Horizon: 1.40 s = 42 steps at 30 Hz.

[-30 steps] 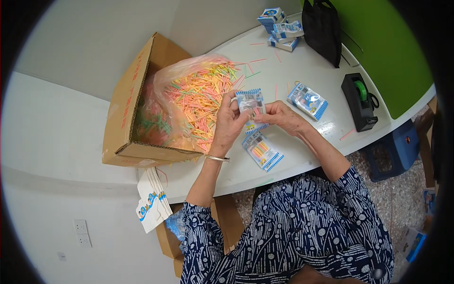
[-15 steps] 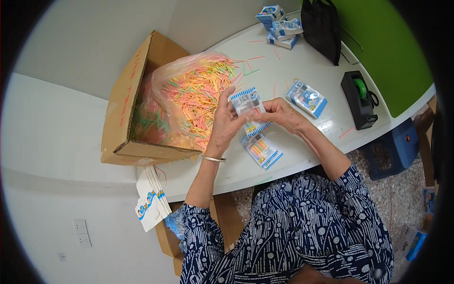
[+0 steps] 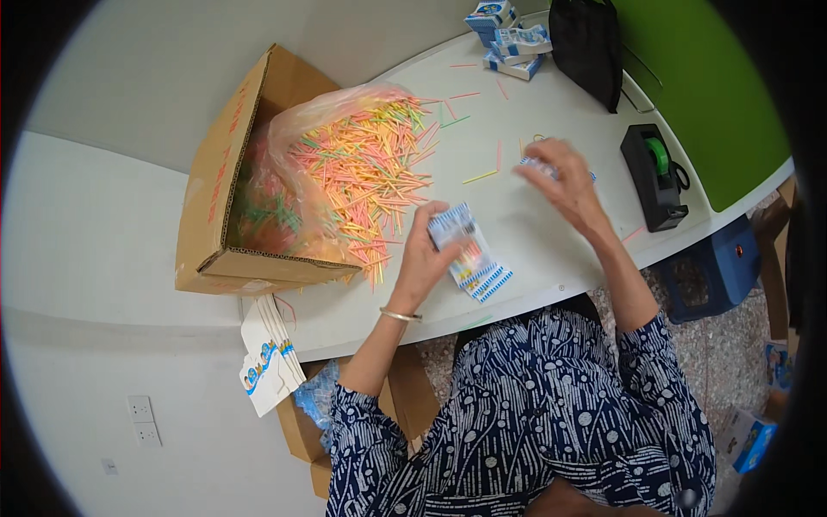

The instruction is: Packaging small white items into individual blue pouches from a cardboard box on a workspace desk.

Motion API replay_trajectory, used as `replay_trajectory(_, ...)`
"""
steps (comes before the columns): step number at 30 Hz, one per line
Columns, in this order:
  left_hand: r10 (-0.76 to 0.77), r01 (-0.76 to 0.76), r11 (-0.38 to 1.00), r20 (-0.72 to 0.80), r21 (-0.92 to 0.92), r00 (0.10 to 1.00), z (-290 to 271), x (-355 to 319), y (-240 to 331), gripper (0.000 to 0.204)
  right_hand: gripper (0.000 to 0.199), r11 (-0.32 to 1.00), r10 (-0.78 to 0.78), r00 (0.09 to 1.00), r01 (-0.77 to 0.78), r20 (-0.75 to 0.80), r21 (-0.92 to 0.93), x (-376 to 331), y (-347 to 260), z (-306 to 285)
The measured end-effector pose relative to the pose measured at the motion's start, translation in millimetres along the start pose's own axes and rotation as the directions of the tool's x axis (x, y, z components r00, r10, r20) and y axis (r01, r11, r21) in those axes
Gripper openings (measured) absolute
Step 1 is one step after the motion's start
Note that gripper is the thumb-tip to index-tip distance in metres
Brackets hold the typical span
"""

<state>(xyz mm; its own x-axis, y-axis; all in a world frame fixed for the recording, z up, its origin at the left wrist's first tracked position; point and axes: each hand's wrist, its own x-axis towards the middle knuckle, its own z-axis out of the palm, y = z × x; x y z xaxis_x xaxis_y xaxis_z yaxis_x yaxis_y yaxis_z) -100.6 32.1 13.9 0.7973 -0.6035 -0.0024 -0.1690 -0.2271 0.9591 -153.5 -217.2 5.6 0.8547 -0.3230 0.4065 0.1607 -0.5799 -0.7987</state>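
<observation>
Your left hand (image 3: 424, 258) pinches a small blue-white packet (image 3: 457, 234) w/ sticks inside, held just above a second packet (image 3: 485, 277) lying on the table (image 3: 551, 112) at 5 o'clock of it. Your right hand (image 3: 564, 183), at 2 o'clock, is blurred over another packet (image 3: 536, 164); can't tell its grip. Box (image 3: 226, 185) w/ sticks (image 3: 366, 164) at 10 o'clock.

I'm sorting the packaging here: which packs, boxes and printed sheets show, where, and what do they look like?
Small packet: in left hand, blue-white.
Packet: table edge, blue-striped.
Pack: under right hand, blurred.
Small boxes: far table, blue-white stack.
Cardboard box: left, brown, open.
Flat sheets: below table, white-blue.
</observation>
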Motion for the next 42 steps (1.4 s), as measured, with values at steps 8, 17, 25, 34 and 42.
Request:
replay_trajectory(8,0.401,-0.12,0.618,-0.18,0.777,0.898,22,-49,-36,0.059,0.034,0.87,0.039,0.993,-0.09,-0.114,-0.485,-17,58,-10)
replay_trajectory(17,0.453,0.031,0.499,-0.291,0.866,0.843,7,-72,-59,0.057,0.018,0.957,-0.044,0.98,-0.013,-0.192,-0.29,-10,92,-3)
replay_trajectory(25,0.406,0.096,0.482,-0.319,0.871,0.856,7,-68,-69,0.059,0.012,0.941,-0.18,0.918,0.057,-0.353,-0.333,-9,67,3)
replay_trajectory(34,0.456,0.149,0.454,-0.372,0.879,0.809,12,-71,-64,0.059,0.017,0.998,-0.06,0.964,0.056,-0.261,-0.025,-29,43,17)
replay_trajectory(42,0.64,-0.056,0.484,-0.309,0.873,0.703,32,-109,-57,0.024,0.014,0.992,-0.031,0.995,0.041,-0.091,0.116,-28,38,23)
